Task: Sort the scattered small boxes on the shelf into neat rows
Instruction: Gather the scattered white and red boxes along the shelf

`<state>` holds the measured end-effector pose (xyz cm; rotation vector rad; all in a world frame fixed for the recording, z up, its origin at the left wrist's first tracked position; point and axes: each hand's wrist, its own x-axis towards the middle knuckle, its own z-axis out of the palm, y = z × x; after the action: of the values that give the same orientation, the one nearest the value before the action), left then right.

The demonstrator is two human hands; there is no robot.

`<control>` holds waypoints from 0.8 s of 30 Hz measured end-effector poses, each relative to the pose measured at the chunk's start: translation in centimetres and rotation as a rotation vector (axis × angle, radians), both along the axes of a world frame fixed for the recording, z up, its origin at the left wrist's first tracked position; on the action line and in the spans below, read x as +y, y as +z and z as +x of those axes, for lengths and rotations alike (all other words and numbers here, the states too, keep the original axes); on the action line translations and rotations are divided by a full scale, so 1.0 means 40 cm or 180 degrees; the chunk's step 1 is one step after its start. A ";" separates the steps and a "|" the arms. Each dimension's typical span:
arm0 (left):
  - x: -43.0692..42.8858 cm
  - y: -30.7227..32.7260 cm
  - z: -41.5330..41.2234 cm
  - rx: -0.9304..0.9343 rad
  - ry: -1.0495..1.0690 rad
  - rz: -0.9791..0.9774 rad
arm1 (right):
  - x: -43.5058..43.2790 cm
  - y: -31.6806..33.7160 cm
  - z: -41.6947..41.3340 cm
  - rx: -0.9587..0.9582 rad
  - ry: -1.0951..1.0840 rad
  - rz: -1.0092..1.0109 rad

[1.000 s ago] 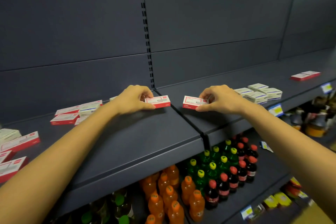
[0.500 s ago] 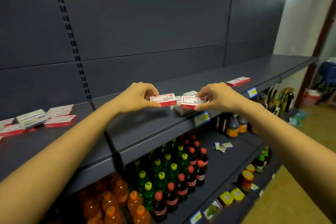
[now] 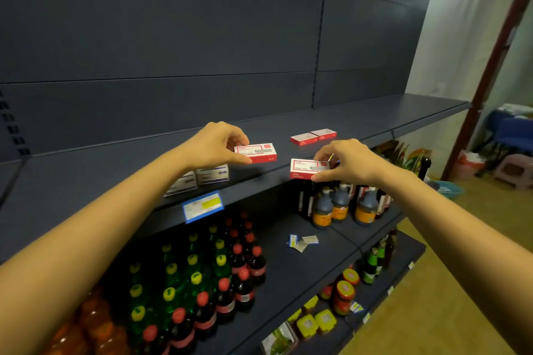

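Above the shelf's (image 3: 389,115) front edge, left hand (image 3: 213,143) pinches one box (image 3: 256,153), right hand (image 3: 352,161) another box (image 3: 307,168) — light, stiff card, I'd judge; ends grip best.

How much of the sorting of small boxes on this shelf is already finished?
Little looks done: only two red boxes lie side by side on the shelf. In hand: the left hand holds one red box, the right hand a second red box. Left: setting these in a row, and aligning the white boxes near the front edge.

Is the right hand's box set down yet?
No: the right hand pinches the red box, hanging past the shelf front edge.
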<state>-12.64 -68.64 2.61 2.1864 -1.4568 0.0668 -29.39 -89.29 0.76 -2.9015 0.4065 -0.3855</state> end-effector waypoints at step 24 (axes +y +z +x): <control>-0.564 -0.023 0.162 0.0150 0.0564 0.0279 | -0.590 0.006 0.225 -0.0124 0.0302 0.0465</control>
<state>-6.15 -91.18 1.67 2.3678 -1.2594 0.0124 -20.37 -112.90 1.01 -2.7542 0.2773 -0.3801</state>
